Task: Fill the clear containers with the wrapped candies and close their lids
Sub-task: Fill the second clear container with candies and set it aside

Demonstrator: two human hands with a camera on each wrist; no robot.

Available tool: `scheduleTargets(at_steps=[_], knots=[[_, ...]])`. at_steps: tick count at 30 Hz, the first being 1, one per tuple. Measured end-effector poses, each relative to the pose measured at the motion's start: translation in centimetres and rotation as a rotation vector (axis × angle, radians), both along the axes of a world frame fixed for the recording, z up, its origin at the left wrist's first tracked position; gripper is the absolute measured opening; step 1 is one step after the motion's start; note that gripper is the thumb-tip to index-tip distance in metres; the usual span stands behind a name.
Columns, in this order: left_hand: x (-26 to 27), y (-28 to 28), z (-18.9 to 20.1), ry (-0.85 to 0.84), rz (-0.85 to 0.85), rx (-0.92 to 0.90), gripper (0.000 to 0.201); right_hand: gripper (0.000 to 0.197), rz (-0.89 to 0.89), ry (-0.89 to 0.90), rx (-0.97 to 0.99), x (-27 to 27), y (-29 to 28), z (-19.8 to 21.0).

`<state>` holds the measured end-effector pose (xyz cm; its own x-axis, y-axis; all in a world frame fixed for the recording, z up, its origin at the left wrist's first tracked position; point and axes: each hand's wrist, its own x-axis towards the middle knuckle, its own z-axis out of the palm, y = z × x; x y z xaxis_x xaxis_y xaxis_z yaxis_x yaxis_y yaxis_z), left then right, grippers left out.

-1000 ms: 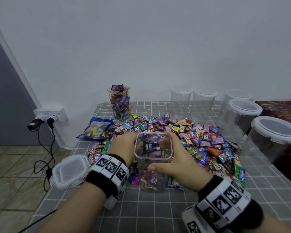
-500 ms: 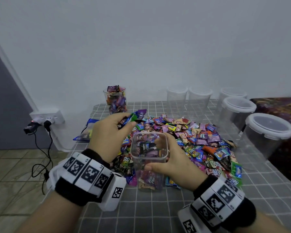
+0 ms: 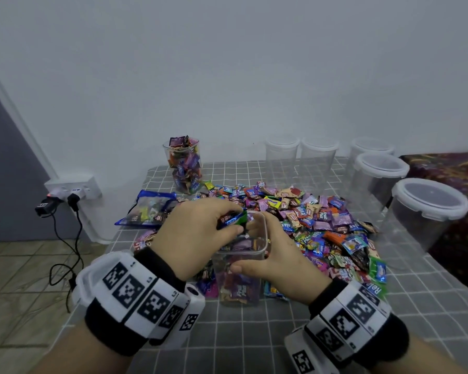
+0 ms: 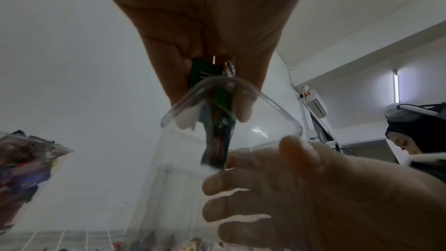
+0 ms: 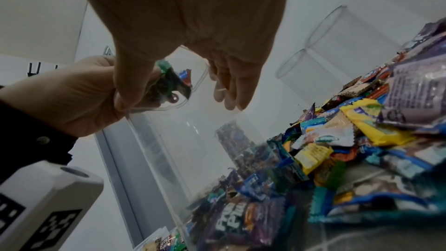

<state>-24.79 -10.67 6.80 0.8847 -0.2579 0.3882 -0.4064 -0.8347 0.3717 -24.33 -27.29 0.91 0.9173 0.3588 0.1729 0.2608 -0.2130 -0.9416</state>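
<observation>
A person's left hand (image 3: 197, 233) pinches a few wrapped candies (image 3: 231, 220) at the rim of a clear square container (image 3: 241, 268), fingers curled round them, on a grid-patterned tablecloth (image 3: 254, 333). The right hand (image 3: 278, 263) grips the container's side, thumb on the near wall, fingers round the far one. The container, partly filled, stands just before a loose candy pile (image 3: 308, 220). Behind it stand five lidded empty tubs (image 3: 430, 211) and one heaped jar (image 3: 184, 168). The left wrist hides whatever lies beneath it.
</observation>
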Motion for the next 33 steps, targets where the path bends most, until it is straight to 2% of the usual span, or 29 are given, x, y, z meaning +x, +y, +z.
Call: scheduleTargets(at_steps=[7,13,15,17,18,20,22,24,28,29,31,33], knots=[[0.0,-0.4,-0.3,-0.006,-0.029,-0.016,0.036,0.071,-0.007,0.002,0.019,0.2,0.1,-0.3],[0.3,-0.1,-1.2,-0.058,-0.089,-0.162,0.036,0.069,0.002,-0.011,0.015,0.1,0.1,-0.3],[0.4,0.3,-1.5,-0.098,-0.099,-0.189,0.037,0.08,-0.03,-0.071,-0.077,0.0,0.0,-0.6],[0.6,0.9,-1.7,-0.145,-0.088,-0.222,0.038,0.101,-0.055,-0.203,-0.304,-0.2,-0.6,-1.0],[0.7,1.3,-1.9,-0.159,-0.073,-0.242,0.038,0.104,-0.058,-0.229,-0.392,-0.5,-1.2,-0.9],[0.9,2.1,-2.3,-0.171,-0.03,-0.285,0.038,0.094,-0.016,-0.217,-0.584,-0.8,-2.8,-0.6],[1.3,2.8,-2.9,-0.155,0.009,-0.327,0.038,0.069,0.061,-0.204,-0.815,-0.8,-4.9,-0.1],[1.6,3.3,-3.4,-0.122,0.044,-0.35,0.039,0.041,0.108,-0.128,-0.952,-0.7,-6.7,0.6],[2.3,3.6,-4.6,-0.066,0.083,-0.406,0.014,0.013,0.189,0.051,-1.147,-0.3,-9.0,0.8],[2.4,3.6,-4.9,-0.049,0.093,-0.417,0.011,0.007,0.23,0.135,-1.16,-0.2,-9.2,0.6],[2.8,3.7,-5.6,0.005,0.118,-0.435,0.011,0.009,0.316,0.304,-1.164,-0.1,-9.3,0.1],[3.4,4.1,-6.3,0.076,0.147,-0.442,0.011,0.01,0.359,0.368,-1.189,0.2,-9.0,-0.4]])
